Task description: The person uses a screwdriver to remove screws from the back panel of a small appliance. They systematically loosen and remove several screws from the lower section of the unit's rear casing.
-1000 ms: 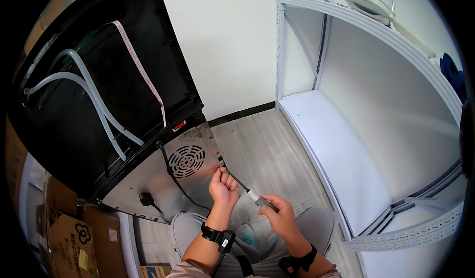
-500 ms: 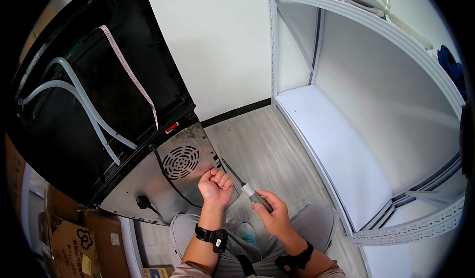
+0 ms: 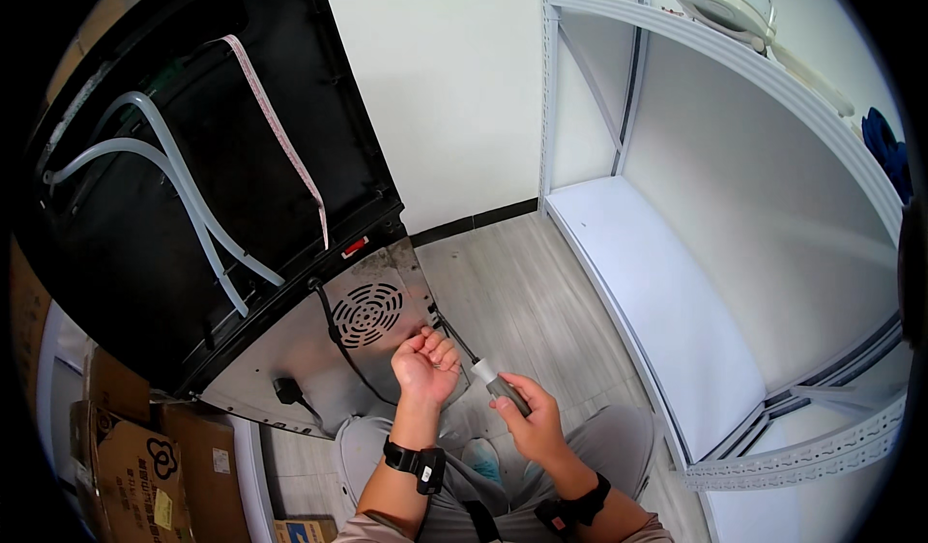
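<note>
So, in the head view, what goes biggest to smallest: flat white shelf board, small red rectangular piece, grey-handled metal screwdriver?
1. Flat white shelf board
2. Grey-handled metal screwdriver
3. Small red rectangular piece

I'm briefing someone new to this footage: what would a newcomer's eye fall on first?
Probably the big black panel at upper left, with two pale tubes looping across it and a pink-and-white ribbon to their right. Next, just below centre, the right hand holding a screwdriver, its shaft angled toward the vented metal panel's edge.
</note>
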A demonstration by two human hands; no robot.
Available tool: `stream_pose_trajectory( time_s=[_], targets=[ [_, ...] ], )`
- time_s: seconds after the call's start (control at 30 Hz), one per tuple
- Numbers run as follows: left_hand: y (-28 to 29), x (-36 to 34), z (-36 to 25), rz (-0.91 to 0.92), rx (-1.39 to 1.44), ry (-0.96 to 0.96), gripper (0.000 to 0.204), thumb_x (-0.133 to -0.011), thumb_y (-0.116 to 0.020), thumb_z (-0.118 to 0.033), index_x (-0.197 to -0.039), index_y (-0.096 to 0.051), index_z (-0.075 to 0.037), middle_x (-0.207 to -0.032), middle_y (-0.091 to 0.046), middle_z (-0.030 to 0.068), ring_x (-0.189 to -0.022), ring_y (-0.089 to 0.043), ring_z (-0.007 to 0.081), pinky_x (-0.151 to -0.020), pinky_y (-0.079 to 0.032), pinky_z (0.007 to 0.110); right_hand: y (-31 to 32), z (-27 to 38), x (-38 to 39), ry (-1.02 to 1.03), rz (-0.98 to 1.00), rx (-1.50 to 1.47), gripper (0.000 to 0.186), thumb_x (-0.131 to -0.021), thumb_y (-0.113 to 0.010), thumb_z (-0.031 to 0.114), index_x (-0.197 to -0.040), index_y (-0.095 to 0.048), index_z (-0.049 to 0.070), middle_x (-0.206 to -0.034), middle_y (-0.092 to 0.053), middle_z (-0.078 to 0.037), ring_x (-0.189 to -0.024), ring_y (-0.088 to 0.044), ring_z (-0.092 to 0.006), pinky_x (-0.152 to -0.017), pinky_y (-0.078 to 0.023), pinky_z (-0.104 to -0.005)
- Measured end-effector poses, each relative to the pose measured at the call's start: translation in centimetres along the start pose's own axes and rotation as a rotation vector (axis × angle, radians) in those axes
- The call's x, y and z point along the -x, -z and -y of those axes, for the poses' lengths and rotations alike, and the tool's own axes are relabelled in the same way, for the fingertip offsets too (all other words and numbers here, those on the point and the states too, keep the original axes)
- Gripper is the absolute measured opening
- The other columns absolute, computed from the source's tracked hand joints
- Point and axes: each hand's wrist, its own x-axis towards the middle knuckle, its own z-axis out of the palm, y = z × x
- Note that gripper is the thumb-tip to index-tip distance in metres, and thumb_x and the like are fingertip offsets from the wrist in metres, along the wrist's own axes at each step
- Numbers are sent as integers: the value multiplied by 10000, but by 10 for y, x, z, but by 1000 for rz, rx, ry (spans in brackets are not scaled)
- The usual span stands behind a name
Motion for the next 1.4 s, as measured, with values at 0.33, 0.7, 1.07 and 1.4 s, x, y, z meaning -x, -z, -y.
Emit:
stream_pose_trajectory(
  time_s=[0.33, 0.7, 1.07, 1.4],
  targets=[
    [-4, 2, 0, 6, 56, 25, 232, -953, -392, -183, -795, -516, -65, -624, -391, 7, -524, -335, 139, -472, -285, 275, -2, -11, -6, 42, 59, -39, 366, -949, -597, 106, -1284, -540, -31, -907, -690, -90, -590, -489, -32, -521, -393, -209],
    [-6, 2, -4, -3, 148, 74, 249, -961, -401, -179, -783, -523, -56, -622, -384, -1, -528, -319, 128, -479, -266, 268, -2, -15, -10, -40, 80, -149, 369, -949, -590, 89, -1291, -536, -40, -908, -684, -109, -594, -511, -48, -527, -413, -212],
    [-5, 2, -5, -7, 135, 88, 248, -965, -391, -177, -783, -515, -63, -624, -388, 5, -530, -319, 137, -483, -273, 273, -2, -13, -8, -60, 59, -203, 364, -946, -584, 68, -1291, -549, -41, -908, -690, -119, -592, -513, -50, -523, -417, -208],
    [-2, 0, -3, 6, 99, 65, 240, -964, -390, -175, -791, -517, -67, -622, -380, 1, -526, -320, 134, -481, -272, 271, -2, -19, -10, -49, 78, -173, 365, -950, -584, 81, -1293, -549, -39, -906, -693, -117, -584, -499, -45, -521, -413, -203]
  ],
)
